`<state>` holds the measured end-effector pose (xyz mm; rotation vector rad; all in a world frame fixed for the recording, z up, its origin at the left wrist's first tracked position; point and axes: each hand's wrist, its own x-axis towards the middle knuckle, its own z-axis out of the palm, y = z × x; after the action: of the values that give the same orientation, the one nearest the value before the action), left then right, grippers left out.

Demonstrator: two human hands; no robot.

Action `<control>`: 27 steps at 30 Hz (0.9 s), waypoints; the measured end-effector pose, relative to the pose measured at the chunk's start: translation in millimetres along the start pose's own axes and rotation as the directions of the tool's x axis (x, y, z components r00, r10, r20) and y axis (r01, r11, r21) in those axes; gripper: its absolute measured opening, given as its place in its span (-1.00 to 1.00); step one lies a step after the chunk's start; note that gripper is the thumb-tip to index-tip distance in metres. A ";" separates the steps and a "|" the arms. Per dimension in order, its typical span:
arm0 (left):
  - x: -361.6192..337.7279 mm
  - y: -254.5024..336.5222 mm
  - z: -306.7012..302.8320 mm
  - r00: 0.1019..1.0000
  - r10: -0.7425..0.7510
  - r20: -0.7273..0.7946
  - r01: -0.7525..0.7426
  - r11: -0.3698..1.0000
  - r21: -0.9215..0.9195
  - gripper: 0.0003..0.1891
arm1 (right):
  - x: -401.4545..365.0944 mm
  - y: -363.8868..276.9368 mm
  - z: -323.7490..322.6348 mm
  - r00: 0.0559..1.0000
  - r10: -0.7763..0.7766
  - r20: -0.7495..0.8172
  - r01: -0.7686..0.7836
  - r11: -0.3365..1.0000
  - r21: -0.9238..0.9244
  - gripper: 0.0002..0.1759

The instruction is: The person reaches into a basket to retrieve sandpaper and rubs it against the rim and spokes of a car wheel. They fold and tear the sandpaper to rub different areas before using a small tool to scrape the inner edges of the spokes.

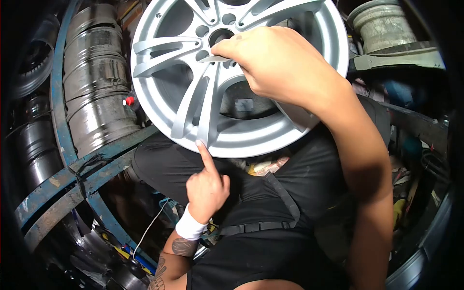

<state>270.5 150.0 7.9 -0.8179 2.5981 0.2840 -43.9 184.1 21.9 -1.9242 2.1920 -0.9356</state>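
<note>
A silver alloy wheel rim (183,92) stands upright on my lap, its spoked face toward me. My right hand (275,63) reaches over the rim's face near the hub hole and pinches a small grey piece, maybe sandpaper (215,59), against a spoke. My left hand (207,186), with a white wristband, points its index finger up and touches the rim's lower edge. It holds nothing. My black clothing and apron lie below the wheel.
Stacked bare metal rims (96,77) fill the left side behind a blue steel frame (63,169). A small red cap (128,101) shows beside the rim. Another worn rim (382,24) sits at the upper right. Clutter and a white cable lie near the floor.
</note>
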 end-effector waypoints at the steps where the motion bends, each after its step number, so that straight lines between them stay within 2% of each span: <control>1: -2.8 7.0 6.3 1.000 0.011 0.004 -0.011 0.998 -0.070 0.13 | -0.5 0.6 0.0 1.000 -0.013 -0.018 0.013 1.000 0.005 -0.57; 3: -0.9 21.2 18.2 0.996 0.093 0.005 -0.090 0.980 -0.179 0.18 | 0.7 -2.4 -2.7 1.000 -0.018 0.014 0.018 1.000 0.011 -0.57; 7: 10.4 56.2 35.1 0.970 0.229 -0.077 -0.241 0.928 -0.284 0.15 | 4.2 -4.6 -0.2 0.999 -0.020 0.043 0.021 1.000 -0.017 -0.58; 8: 14.8 66.1 36.2 0.957 0.267 -0.115 -0.290 0.909 -0.300 0.13 | 5.4 -4.6 1.6 0.998 -0.015 0.060 0.017 0.999 -0.032 -0.57; 11: 25.5 94.0 36.4 0.932 0.330 -0.151 -0.362 0.881 -0.306 0.11 | 4.4 0.5 7.0 0.995 -0.071 -0.070 0.074 0.996 0.043 -0.63; 14: 30.2 101.8 37.2 0.923 0.372 -0.101 -0.384 0.868 -0.313 0.11 | 2.8 2.9 3.7 1.000 -0.017 -0.025 0.018 0.998 0.062 -0.54; 15: 27.9 100.1 39.4 0.940 0.335 -0.059 -0.335 0.885 -0.323 0.13 | 2.6 4.0 1.7 1.000 -0.006 -0.003 0.006 0.998 0.068 -0.50; 18: 24.6 70.3 33.7 0.937 0.349 -0.030 -0.343 0.896 -0.283 0.15 | 0.2 7.2 2.8 1.000 -0.011 -0.016 0.011 0.999 0.043 -0.51; 19: 21.1 58.3 32.5 0.945 0.327 0.015 -0.311 0.913 -0.265 0.16 | -1.2 7.0 2.9 0.999 -0.013 -0.032 0.015 0.999 0.050 -0.56; 22: 12.4 25.7 27.8 0.952 0.306 0.032 -0.283 0.911 -0.299 0.15 | -3.8 2.1 -4.0 0.997 0.015 0.072 -0.013 1.000 -0.024 -0.64; 25: 10.0 5.2 13.7 0.974 0.221 0.055 -0.195 0.934 -0.299 0.06 | -6.8 -0.8 -0.5 0.998 -0.046 0.049 0.044 0.999 0.026 -0.68; 27: 10.1 -2.6 9.0 0.984 0.178 0.026 -0.163 0.945 -0.282 0.00 | -9.0 -2.9 0.9 0.994 -0.034 0.105 0.029 0.998 0.048 -0.67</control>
<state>267.2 145.6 -4.6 -0.6635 2.6186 0.7271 -39.1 192.0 19.6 -1.9459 2.0692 -0.8603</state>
